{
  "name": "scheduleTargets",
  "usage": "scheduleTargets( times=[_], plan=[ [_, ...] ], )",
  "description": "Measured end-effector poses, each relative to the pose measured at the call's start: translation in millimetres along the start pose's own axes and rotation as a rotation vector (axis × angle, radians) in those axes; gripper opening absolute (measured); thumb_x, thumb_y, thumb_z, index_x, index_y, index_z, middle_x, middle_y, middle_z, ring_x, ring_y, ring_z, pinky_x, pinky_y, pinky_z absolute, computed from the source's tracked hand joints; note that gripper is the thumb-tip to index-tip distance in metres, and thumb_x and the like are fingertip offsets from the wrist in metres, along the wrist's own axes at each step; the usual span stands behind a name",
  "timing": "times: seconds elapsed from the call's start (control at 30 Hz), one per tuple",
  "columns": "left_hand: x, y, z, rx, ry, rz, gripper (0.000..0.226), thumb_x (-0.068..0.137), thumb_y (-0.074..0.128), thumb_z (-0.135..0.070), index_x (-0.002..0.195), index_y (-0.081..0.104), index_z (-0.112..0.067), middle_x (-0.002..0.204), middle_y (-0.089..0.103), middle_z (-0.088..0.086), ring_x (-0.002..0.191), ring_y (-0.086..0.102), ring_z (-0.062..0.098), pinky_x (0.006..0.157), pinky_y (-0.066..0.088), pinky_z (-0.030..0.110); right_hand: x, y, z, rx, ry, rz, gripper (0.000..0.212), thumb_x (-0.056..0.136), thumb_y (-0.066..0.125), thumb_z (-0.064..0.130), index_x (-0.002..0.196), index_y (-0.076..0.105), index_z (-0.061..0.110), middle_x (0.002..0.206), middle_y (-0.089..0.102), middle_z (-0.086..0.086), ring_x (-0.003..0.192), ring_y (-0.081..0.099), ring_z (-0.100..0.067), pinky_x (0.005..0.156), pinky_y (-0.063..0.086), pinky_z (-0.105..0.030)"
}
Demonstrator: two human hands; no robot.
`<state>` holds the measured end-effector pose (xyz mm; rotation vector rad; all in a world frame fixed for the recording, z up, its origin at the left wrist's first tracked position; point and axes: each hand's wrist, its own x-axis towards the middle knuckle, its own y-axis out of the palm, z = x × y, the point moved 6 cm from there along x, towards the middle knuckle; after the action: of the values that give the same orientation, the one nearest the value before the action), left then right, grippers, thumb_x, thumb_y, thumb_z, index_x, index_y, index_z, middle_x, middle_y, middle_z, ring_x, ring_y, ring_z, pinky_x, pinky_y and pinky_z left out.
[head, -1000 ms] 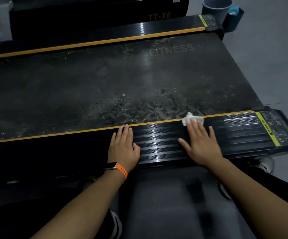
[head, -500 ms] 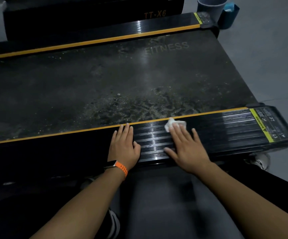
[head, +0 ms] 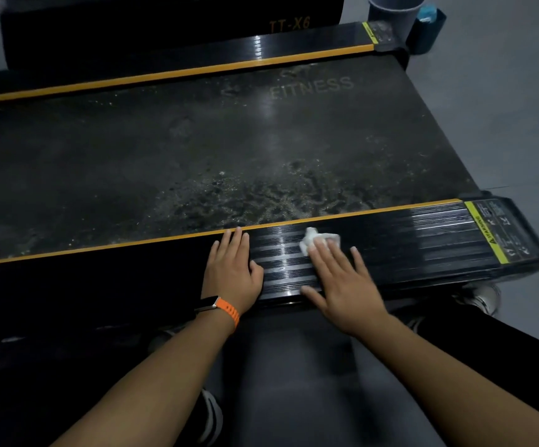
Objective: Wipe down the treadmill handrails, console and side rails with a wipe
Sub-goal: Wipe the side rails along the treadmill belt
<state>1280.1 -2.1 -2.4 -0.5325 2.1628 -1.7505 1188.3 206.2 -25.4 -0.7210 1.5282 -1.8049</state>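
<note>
Wipe [head: 310, 241], a small crumpled wad on the near side rail [head: 423, 250], looked light, soft and limp, best pinned from above as the right hand [head: 342, 285] did with straight fingers [head: 331, 253]. The left hand [head: 231, 269] lay flat on the rail, fingers straight. The wad showed no clear axis; the rail ran left to right.

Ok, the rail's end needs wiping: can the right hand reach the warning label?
Probably yes: the right hand presses the wipe on the side rail, with only bare rail before the warning label.
</note>
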Motion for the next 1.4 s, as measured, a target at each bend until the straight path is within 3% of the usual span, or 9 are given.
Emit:
scheduleTargets(
  times=[0.2, 0.37, 0.47, 0.6, 0.77, 0.97, 1.07, 1.27, 1.4],
  plan=[
    [0, 0, -1, 0.000, -0.001, 0.003, 0.073, 0.091, 0.024, -0.039, 0.153, 0.043, -0.005, 0.164, 0.035, 0.010, 0.155, 0.025, 0.026, 0.128, 0.017, 0.044, -26, -6, -45, 0.004, 0.216, -0.008, 0.087, 0.102, 0.018, 0.071, 0.165, 0.024, 0.011, 0.173, 0.021, -0.008, 0.160, 0.016, -0.026, 0.128, 0.014, -0.056],
    [0, -1, 0, -0.001, -0.007, 0.000, 0.074, 0.090, 0.025, -0.039, 0.152, 0.045, -0.005, 0.163, 0.037, 0.011, 0.154, 0.026, 0.026, 0.128, 0.018, 0.045, -14, 6, 35, 0.015, 0.032, -0.040, 0.086, 0.101, 0.028, 0.069, 0.164, 0.030, 0.011, 0.170, 0.026, -0.011, 0.158, 0.023, -0.031, 0.125, 0.011, -0.054],
    [-1, 0, 0, 0.006, -0.001, -0.004, 0.074, 0.090, 0.025, -0.039, 0.152, 0.046, -0.004, 0.163, 0.038, 0.011, 0.154, 0.027, 0.027, 0.127, 0.019, 0.045, -16, 9, 40, -0.018, -0.044, -0.033, 0.082, 0.103, 0.028, 0.067, 0.165, 0.027, 0.013, 0.172, 0.023, -0.008, 0.159, 0.019, -0.027, 0.124, 0.012, -0.054],
    [-1, 1, 0, -0.001, -0.006, 0.002, 0.074, 0.091, 0.024, -0.039, 0.154, 0.043, -0.005, 0.164, 0.035, 0.010, 0.155, 0.025, 0.026, 0.128, 0.016, 0.044, -33, -1, -22, -0.065, 0.047, -0.092, 0.079, 0.101, 0.036, 0.062, 0.162, 0.036, 0.012, 0.168, 0.034, -0.009, 0.154, 0.035, -0.027, 0.124, 0.020, -0.054],
    [-1, 0, 0, -0.001, -0.012, 0.006, 0.070, 0.092, 0.030, -0.036, 0.155, 0.042, -0.006, 0.165, 0.033, 0.010, 0.156, 0.023, 0.025, 0.129, 0.015, 0.043, -48, -5, -45, -0.060, 0.182, -0.107, 0.082, 0.102, 0.032, 0.062, 0.163, 0.030, 0.007, 0.170, 0.027, -0.012, 0.157, 0.026, -0.029, 0.126, 0.018, -0.054],
    [0, 0, -1, 0.007, -0.014, -0.005, 0.071, 0.090, 0.031, -0.036, 0.152, 0.045, -0.005, 0.163, 0.037, 0.011, 0.154, 0.026, 0.026, 0.128, 0.018, 0.045, -44, 11, 30, -0.062, -0.035, -0.124, 0.083, 0.098, 0.040, 0.061, 0.163, 0.030, 0.009, 0.170, 0.028, -0.013, 0.157, 0.026, -0.033, 0.123, 0.019, -0.056],
    [0, 2, -1, 0.016, -0.010, -0.002, 0.072, 0.090, 0.029, -0.036, 0.152, 0.046, -0.005, 0.163, 0.037, 0.011, 0.154, 0.027, 0.027, 0.127, 0.019, 0.045, -48, 8, 21, -0.133, -0.098, -0.113, 0.079, 0.099, 0.039, 0.057, 0.162, 0.034, 0.009, 0.171, 0.027, -0.010, 0.158, 0.025, -0.028, 0.122, 0.021, -0.056],
    [0, 2, 0, 0.011, -0.010, -0.003, 0.073, 0.090, 0.026, -0.038, 0.152, 0.046, -0.004, 0.163, 0.038, 0.012, 0.154, 0.028, 0.028, 0.127, 0.020, 0.047, -72, -3, -44, -0.160, 0.039, -0.124, 0.077, 0.099, 0.041, 0.052, 0.162, 0.035, 0.009, 0.169, 0.031, -0.010, 0.156, 0.031, -0.029, 0.122, 0.025, -0.057],
    [1, 1, 0, 0.015, -0.016, -0.009, 0.073, 0.090, 0.026, -0.038, 0.151, 0.047, -0.004, 0.161, 0.039, 0.013, 0.153, 0.030, 0.029, 0.126, 0.022, 0.047, -67, 0, -18, -0.113, 0.049, -0.118, 0.082, 0.093, 0.046, 0.054, 0.161, 0.036, 0.008, 0.168, 0.033, -0.014, 0.154, 0.031, -0.036, 0.123, 0.021, -0.057]
  ],
)
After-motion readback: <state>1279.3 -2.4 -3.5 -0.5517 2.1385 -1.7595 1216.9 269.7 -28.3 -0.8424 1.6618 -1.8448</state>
